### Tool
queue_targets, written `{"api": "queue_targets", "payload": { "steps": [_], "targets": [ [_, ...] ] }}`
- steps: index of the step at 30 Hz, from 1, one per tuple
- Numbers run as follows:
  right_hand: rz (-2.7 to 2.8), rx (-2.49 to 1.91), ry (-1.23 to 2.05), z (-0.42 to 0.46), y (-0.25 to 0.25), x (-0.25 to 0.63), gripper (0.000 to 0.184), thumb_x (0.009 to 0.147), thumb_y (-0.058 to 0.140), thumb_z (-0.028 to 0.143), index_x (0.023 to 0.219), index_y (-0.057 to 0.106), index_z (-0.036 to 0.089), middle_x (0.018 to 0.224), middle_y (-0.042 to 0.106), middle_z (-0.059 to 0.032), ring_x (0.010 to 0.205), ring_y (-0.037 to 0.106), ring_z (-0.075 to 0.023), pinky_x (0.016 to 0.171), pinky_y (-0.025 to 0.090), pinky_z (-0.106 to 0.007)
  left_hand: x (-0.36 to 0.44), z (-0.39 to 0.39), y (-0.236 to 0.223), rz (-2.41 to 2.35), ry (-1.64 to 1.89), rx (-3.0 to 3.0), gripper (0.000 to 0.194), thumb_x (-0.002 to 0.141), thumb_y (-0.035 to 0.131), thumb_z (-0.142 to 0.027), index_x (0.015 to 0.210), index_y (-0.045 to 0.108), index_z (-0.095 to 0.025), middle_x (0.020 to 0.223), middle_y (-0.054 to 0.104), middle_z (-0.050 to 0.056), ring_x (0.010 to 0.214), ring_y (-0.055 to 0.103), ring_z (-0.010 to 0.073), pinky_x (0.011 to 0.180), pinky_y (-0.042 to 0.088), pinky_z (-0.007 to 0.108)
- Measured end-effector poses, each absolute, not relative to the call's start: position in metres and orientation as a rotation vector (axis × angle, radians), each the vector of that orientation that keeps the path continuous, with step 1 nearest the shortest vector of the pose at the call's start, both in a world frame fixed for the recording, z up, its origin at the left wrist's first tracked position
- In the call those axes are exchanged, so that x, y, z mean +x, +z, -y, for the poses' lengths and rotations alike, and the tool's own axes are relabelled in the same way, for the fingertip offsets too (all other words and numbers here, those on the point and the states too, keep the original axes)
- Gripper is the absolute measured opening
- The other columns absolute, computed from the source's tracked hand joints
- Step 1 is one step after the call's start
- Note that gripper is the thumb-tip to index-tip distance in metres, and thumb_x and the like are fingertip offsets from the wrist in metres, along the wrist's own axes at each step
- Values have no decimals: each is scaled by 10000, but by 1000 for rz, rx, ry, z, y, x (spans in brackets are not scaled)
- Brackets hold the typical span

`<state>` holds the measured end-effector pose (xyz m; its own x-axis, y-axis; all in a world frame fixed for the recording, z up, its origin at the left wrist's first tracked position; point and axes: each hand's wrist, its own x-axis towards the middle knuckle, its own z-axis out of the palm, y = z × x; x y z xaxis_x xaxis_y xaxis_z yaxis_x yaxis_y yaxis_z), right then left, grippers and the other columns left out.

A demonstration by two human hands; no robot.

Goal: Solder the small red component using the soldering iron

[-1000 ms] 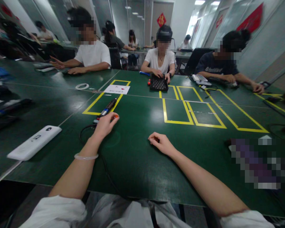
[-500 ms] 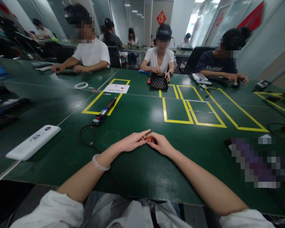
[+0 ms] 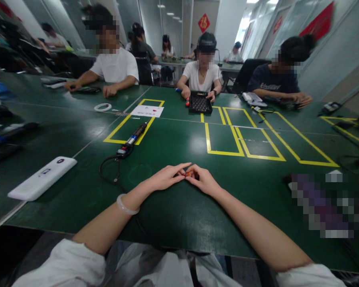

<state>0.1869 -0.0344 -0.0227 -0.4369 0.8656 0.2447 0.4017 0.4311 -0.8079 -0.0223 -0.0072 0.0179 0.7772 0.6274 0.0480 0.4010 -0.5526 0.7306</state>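
Note:
My left hand (image 3: 166, 177) and my right hand (image 3: 205, 181) meet at the fingertips over the green table (image 3: 197, 223). Pinched between them is a small red-orange piece (image 3: 187, 174), mostly covered by fingers, so its kind cannot be made out. Both hands are closed on it. A pale bangle (image 3: 127, 205) circles my left wrist. Beyond my left hand lies an electric screwdriver (image 3: 132, 139) with a black cable, resting across a yellow tape outline.
At left lies a white power strip (image 3: 43, 178). A paper sheet (image 3: 147, 111) and a white ring of tape or cable (image 3: 103, 107) lie farther back. Yellow tape frames (image 3: 225, 152) mark the right side. Opposite, a co-worker handles a black tray (image 3: 200, 102); others sit nearby.
More red-orange shows between my fingertips; my hands have barely moved. The co-worker opposite has moved a hand from the tray to a red object beside it. The left co-worker's hand has shifted toward me.

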Motion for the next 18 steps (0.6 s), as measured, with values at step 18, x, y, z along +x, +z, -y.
{"api": "queue_targets", "payload": {
  "steps": [18],
  "targets": [
    [1953,-1158,895,34,-19,188,197,922,518,363,884,578,179,704,601,15,612,520,-114,587,375,-219,-19,10,19,-858,539,2189,168,884,544,-315,1000,561,-195,913,653,12,858,634,146,777,468,257]
  ]
}}
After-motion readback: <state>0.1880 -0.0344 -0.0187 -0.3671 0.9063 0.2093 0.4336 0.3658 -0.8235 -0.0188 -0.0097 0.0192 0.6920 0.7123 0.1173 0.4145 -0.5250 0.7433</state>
